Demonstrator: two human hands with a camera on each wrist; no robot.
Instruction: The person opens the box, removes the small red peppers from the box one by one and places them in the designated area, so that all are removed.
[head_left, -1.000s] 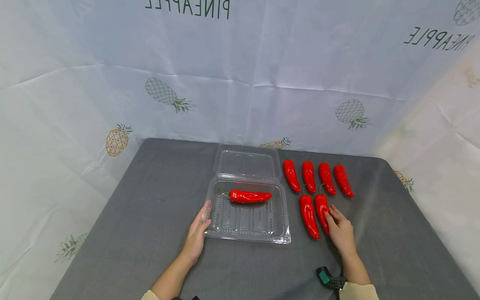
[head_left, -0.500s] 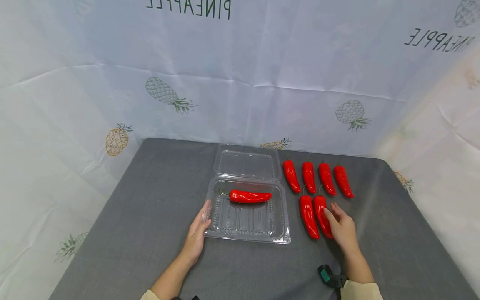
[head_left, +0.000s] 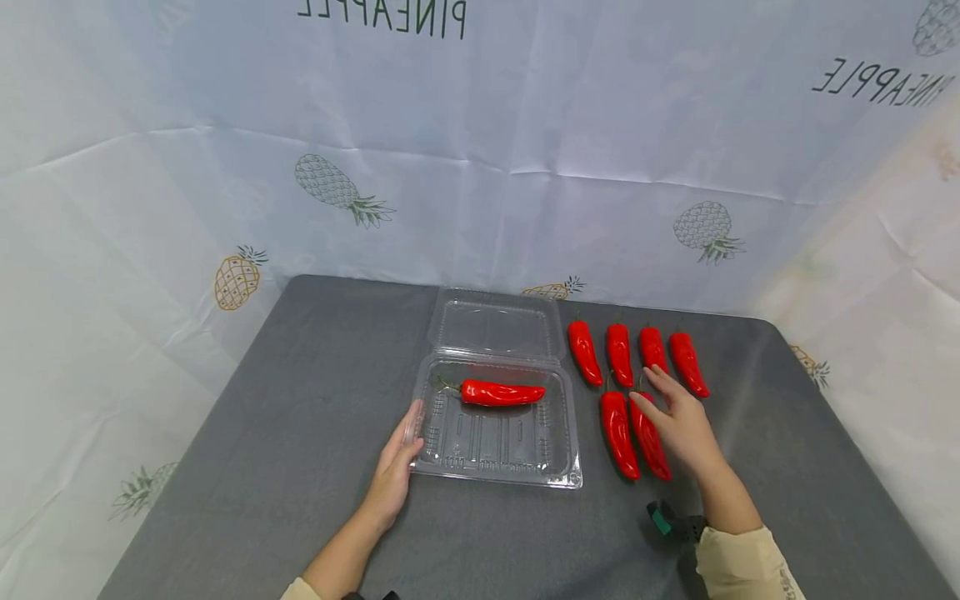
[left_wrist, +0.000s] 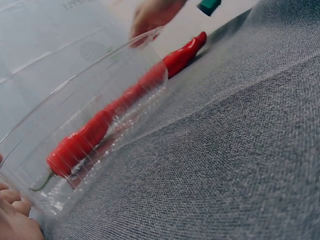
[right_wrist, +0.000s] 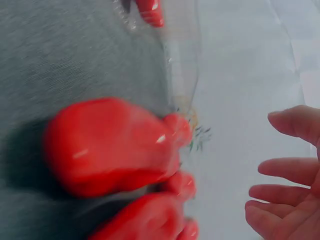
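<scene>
A clear plastic clamshell container (head_left: 495,479) lies with its lid (head_left: 495,325) folded back on the table. One red chili pepper (head_left: 501,392) lies crosswise in its base, green stem to the left. My left hand (head_left: 393,467) grips the container's left side; curled fingers (left_wrist: 15,205) show at its end in the left wrist view. Over the lower right pepper (head_left: 649,442) hovers my right hand (head_left: 678,417), fingers spread and holding nothing. In the right wrist view, the right hand (right_wrist: 290,180) is apart from the peppers (right_wrist: 112,145).
Right of the container, another pepper (head_left: 618,435) lies in the near row. A back row of several peppers (head_left: 583,352) extends to the right. The grey tabletop (head_left: 315,400) meets a pineapple-print cloth (head_left: 480,208) behind.
My right hand has let go of the lower right pepper and moved up and away from it, toward the back row. The pepper shifted slightly right. My left hand stays put.
</scene>
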